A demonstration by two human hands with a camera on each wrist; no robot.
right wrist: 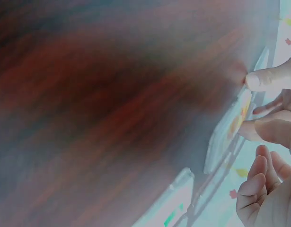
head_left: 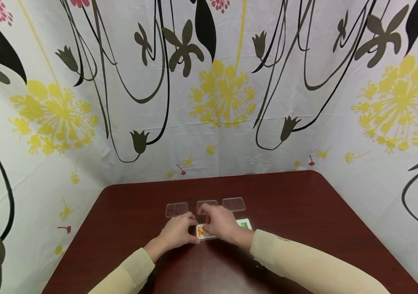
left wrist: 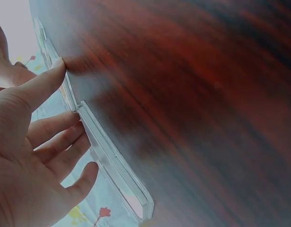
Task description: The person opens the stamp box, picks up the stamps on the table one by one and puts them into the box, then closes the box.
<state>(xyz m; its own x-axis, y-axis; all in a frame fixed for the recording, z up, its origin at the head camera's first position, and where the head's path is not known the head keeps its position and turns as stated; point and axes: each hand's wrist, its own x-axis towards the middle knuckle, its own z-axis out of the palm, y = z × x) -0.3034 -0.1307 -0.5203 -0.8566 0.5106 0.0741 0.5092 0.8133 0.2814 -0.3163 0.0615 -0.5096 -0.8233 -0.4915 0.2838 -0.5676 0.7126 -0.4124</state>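
A: State near-side room and current step.
B: The desk [head_left: 209,271] is open toward the body. The left hand [head_left: 175,233] holds the end of the orange-pictured card [head_left: 200,233]. The right hand [head_left: 223,222] touches its face; pinch indeterminate. Judged step: positioning.
A: Next requirement?
B: Probably a steady left grip; avoid the green-marked card [head_left: 244,223] rightward and three clear cases [head_left: 234,204] just beyond, short of the far edge.

Spreads out as a dark red-brown counter [head_left: 304,204] with streaked wood grain and rounded far corners. Bears three clear cases [head_left: 233,204] in a spaced row. Nearer, carries an orange-pictured case [head_left: 200,232] and a green-pictured case [head_left: 245,223], both partly covered.
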